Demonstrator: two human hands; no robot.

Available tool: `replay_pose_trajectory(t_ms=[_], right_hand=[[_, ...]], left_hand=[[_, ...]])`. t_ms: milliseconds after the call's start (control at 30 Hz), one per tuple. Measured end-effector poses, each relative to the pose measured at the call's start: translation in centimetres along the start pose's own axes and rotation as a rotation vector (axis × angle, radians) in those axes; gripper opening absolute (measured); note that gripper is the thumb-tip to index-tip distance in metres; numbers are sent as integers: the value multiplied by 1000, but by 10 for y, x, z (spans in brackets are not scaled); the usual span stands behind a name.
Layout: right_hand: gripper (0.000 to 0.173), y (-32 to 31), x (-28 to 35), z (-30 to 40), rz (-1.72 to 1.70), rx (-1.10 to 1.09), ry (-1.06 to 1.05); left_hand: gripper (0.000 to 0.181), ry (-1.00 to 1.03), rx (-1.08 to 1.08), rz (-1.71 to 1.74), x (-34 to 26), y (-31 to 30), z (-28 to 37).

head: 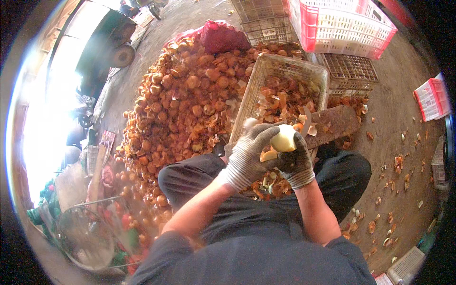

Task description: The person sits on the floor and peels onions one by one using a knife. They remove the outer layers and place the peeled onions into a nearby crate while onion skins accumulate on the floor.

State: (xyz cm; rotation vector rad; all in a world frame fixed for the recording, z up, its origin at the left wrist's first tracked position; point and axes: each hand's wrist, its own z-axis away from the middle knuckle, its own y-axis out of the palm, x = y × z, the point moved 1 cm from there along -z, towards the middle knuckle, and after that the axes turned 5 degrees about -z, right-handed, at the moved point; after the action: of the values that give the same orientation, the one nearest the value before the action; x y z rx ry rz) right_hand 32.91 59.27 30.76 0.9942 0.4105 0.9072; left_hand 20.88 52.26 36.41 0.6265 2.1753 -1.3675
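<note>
A pale peeled onion sits between my two hands over the crate. My left hand, in a striped knit glove with a dark palm, has its fingers against the onion's left side. Fingers of my right hand, gloved alike, curl around its right side and underside. A curved grey blade stands just beyond my right fingers; its handle is hidden, so I cannot tell whether that hand holds it. Below the onion is a piece of peel. A blurred whitish round thing appears beyond my left knuckles.
A plastic crate with onion skins stands before me, a worn board across it. Left lies a large heap of unpeeled onions, with a red mesh sack behind. A red-and-white crate tops stacked crates. Scraps litter the floor.
</note>
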Motion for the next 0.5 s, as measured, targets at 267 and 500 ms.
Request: replay_pose_trajectory(t_ms=[267,500], right_hand=[[48,-38,7,-13,17,122,49],[50,-31,6,-16,32,155,49]], left_hand=[[37,-121,-198,46,12,21,9],[19,-160,-241,171,20,36,15]])
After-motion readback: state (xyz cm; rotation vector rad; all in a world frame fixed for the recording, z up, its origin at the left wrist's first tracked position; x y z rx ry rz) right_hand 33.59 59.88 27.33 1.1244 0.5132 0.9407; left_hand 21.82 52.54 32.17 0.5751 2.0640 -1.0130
